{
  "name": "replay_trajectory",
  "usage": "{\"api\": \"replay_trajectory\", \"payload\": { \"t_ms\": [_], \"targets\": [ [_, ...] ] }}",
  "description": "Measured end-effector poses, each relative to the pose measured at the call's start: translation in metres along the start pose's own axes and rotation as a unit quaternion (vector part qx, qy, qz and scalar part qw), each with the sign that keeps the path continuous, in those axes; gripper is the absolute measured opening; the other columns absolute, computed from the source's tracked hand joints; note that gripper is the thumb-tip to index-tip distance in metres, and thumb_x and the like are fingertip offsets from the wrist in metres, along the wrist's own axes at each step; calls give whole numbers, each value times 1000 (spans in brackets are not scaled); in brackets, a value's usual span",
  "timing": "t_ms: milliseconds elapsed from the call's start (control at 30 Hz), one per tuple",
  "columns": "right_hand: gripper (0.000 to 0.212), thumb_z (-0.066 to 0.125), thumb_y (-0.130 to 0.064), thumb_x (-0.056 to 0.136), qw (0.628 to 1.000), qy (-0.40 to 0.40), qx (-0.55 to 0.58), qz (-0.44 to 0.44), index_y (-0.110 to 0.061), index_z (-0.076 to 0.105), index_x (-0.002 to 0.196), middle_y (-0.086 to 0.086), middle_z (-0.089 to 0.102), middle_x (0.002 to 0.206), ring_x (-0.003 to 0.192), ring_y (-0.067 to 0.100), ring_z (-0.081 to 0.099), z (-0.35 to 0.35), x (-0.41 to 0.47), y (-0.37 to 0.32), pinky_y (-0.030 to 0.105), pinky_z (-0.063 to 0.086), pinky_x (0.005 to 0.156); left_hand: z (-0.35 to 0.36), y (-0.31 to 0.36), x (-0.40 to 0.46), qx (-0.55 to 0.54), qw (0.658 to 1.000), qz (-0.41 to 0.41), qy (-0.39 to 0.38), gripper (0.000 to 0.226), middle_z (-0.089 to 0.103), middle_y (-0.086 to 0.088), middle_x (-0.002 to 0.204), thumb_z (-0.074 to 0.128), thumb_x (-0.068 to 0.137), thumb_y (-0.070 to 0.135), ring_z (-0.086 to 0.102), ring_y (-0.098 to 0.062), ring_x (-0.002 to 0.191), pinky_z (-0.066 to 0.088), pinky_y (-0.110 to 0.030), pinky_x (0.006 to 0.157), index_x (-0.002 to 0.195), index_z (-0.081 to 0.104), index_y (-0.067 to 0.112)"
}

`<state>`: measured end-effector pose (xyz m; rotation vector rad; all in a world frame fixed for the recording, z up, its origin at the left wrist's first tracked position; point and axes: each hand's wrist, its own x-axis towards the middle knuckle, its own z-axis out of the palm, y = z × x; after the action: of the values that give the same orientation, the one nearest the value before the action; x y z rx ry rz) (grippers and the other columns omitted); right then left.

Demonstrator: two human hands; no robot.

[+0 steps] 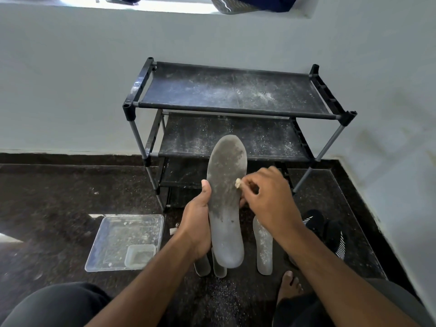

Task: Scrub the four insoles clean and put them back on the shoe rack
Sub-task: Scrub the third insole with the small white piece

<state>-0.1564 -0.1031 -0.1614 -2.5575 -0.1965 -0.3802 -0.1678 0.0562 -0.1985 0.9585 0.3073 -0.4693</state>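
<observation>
Insole (225, 199) in left hand (197, 223) — upright

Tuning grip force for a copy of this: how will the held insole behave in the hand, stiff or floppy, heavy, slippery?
Probably fairly stiff: the insole stands upright, gripped only at mid-length by the left hand, with no visible droop. Likely light, since one hand carries it. Its dusty, matte surface suggests little slipping.

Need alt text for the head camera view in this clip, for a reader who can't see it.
A person's left hand holds a dirty grey insole upright while the right hand rubs it with a small pale scrubbing piece. Behind stands an empty, dusty black shoe rack; three more insoles and a clear plastic tray lie on the dark floor.
</observation>
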Motion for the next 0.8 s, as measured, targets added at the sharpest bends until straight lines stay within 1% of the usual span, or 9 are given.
{"api": "replay_trajectory", "payload": {
  "t_ms": [67, 133, 233, 333, 433, 567, 633, 733, 800],
  "targets": [
    [14, 66, -22, 94, 1000, 22, 7, 11, -15, 72, 83, -7, 58, 78, 82, 8, 42, 1, 1, 0, 12, 34, 69, 1, 2, -1, -4, 1000, 0, -3, 71, 71, -21, 127, 34, 106, 59, 72, -34, 112, 48, -53, 109, 131, 69, 3],
    [14, 67, -25, 94, 999, -17, 16, -23, -16, 74, 86, -8, 59, 79, 82, 8, 43, 8, -6, -7, 12, 33, 69, 1, 3, 0, -6, 1000, 0, -1, 72, 71, -23, 127, 36, 104, 61, 70, -38, 113, 47, -56, 110, 130, 70, 3],
    [14, 67, -27, 95, 994, -77, 38, -70, -18, 76, 90, -11, 59, 80, 83, 2, 42, 15, -16, -15, 11, 35, 72, 0, 3, -1, -13, 1000, -9, 5, 69, 71, -21, 127, 35, 107, 58, 68, -37, 121, 48, -53, 111, 130, 69, 3],
    [19, 63, -34, 97, 998, -28, -1, -64, -21, 73, 88, -12, 58, 79, 83, 5, 42, 10, -7, -8, 18, 39, 72, 0, 2, -2, -7, 1000, -8, -1, 67, 70, -22, 129, 37, 107, 58, 67, -38, 121, 42, -60, 116, 131, 70, 5],
    [19, 63, -33, 97, 999, 25, 0, -32, -20, 72, 87, -11, 59, 79, 84, 7, 43, 5, 0, -6, 17, 37, 71, 1, 0, 0, -13, 1000, -11, -2, 67, 70, -22, 128, 37, 106, 59, 68, -36, 115, 41, -60, 116, 130, 71, 6],
    [17, 64, -29, 96, 993, -77, 32, -80, -18, 75, 91, -10, 60, 82, 86, 6, 45, 15, -17, -18, 20, 41, 75, 3, 4, -3, -31, 999, -10, -3, 67, 72, -20, 127, 36, 107, 57, 69, -35, 121, 46, -54, 112, 128, 72, 4],
    [15, 66, -29, 94, 990, -102, 33, -87, -19, 76, 94, -10, 63, 85, 89, 4, 46, 16, -21, -18, 24, 44, 78, 2, 4, -2, -33, 999, -12, 1, 68, 72, -21, 128, 35, 107, 57, 68, -35, 121, 47, -52, 111, 130, 69, 3],
    [19, 64, -37, 95, 997, -55, 9, -60, -22, 74, 89, -13, 60, 81, 85, 5, 45, 8, -10, -9, 23, 43, 73, 3, 3, -4, -21, 1000, -6, -11, 67, 70, -21, 129, 35, 108, 57, 67, -36, 120, 44, -58, 114, 132, 69, 4],
    [18, 64, -36, 95, 999, -14, -10, -29, -23, 73, 86, -15, 58, 79, 83, 5, 43, 1, -2, -3, 19, 40, 68, 5, 2, -6, -8, 1000, -10, -14, 66, 73, -20, 121, 35, 107, 56, 72, -31, 103, 52, -54, 101, 131, 69, 3]
  ]
}}
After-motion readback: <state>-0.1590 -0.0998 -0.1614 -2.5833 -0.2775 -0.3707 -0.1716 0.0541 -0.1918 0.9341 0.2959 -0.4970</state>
